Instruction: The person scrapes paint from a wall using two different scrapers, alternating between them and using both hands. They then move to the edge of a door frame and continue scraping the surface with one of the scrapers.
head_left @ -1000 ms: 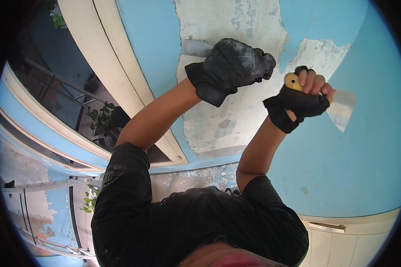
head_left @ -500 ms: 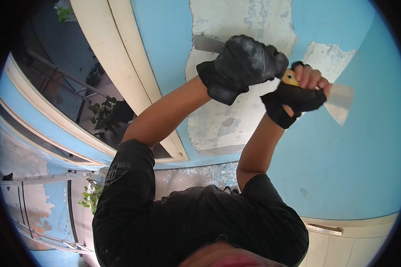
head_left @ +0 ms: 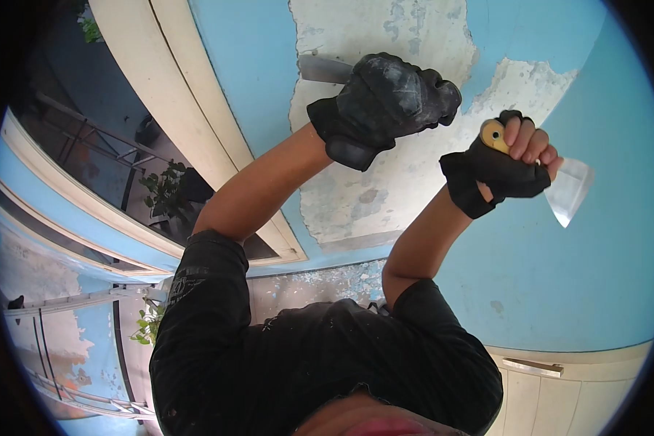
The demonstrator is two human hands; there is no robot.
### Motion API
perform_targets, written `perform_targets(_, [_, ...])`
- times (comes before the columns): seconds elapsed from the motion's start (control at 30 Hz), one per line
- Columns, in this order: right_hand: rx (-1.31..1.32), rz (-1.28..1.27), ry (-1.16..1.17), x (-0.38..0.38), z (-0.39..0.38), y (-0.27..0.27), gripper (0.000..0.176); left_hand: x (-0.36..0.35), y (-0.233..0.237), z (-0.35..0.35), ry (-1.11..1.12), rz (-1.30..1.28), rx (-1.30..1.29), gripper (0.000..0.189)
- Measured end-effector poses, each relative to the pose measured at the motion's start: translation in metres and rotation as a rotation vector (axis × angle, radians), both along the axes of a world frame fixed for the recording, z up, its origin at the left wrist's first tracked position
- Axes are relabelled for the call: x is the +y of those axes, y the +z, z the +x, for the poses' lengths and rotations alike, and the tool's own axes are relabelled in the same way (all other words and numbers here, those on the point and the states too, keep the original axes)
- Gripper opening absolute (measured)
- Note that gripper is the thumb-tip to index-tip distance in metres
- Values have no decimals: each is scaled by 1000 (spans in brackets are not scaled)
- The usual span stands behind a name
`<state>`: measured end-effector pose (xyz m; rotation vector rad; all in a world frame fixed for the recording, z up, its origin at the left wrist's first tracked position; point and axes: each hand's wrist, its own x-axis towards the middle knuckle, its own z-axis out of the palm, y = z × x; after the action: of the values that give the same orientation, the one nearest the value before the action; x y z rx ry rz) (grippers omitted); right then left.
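Observation:
My left hand, in a dusty black glove, is closed in a fist in front of the peeled wall patch. A flat grey scraper blade juts out to the left from behind this fist; its handle is hidden by the glove. My right hand, in a black glove with bare fingertips, wraps around a putty knife with a yellow handle end. Its wide, shiny metal blade points right and down, over the blue wall.
A cream window frame runs along the left, with a ladder and plants showing in its glass. Paint flakes litter the floor by the wall. A green plant stands at left near a metal ladder. A cream door is at lower right.
My right hand has moved right and down with the putty knife, away from the left fist. The left fist has shifted slightly left, and the view has turned a little.

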<state>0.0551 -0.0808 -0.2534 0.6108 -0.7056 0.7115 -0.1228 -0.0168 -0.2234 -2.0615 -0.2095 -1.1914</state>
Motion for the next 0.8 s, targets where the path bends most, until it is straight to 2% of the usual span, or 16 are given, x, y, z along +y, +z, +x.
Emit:
perform_targets(0.07, [-48, 50, -9, 5, -5, -3, 42, 0, -1, 2, 36, 10, -9, 16])
perform_targets(0.13, [-68, -119, -94, 10, -18, -3, 44, 1, -1, 2, 74, 23, -13, 16])
perform_targets(0.2, [-78, 36, -9, 4, -6, 2, 41, 2, -1, 1, -12, 1, -6, 14])
perform_targets(0.27, [-10, 43, 1, 1, -12, -2, 40, 2, 0, 2, 55, 23, 1, 14])
perform_targets(0.33, [-7, -107, -110, 15, -22, -6, 41, 2, 1, 2, 125, 41, 15, 14])
perform_targets(0.4, [-25, -134, -78, 10, -9, -8, 41, 1, 0, 2, 103, -2, 18, 14])
perform_targets(0.47, [-179, -69, -73, -1, 12, -11, 36, 3, 1, 3, 52, -20, 3, 14])
perform_targets(0.5, [8, -31, -124, -5, 6, -8, 33, 2, -1, 3, 4, -52, -6, 13])
perform_targets(0.53, [161, 96, 38, 25, 1, -16, 33, 1, -3, 2, 8, -58, -5, 13])
perform_targets(0.6, [-68, -200, -185, 16, -13, -8, 33, 0, -3, 3, 238, 27, 39, 13])
perform_targets(0.67, [-33, 35, 16, 10, 5, -6, 33, 0, -2, 2, 172, 5, 28, 13])
perform_targets(0.7, [-212, 25, 0, 0, 13, -6, 33, 1, -2, 3, 104, -16, 17, 13])
perform_targets(0.73, [-212, 25, -2, 5, 9, -8, 33, 2, -1, 3, 101, -16, 18, 13])
perform_targets(0.8, [2, -131, -72, 10, -27, 2, 36, 2, -1, 3, 245, 59, 31, 13])
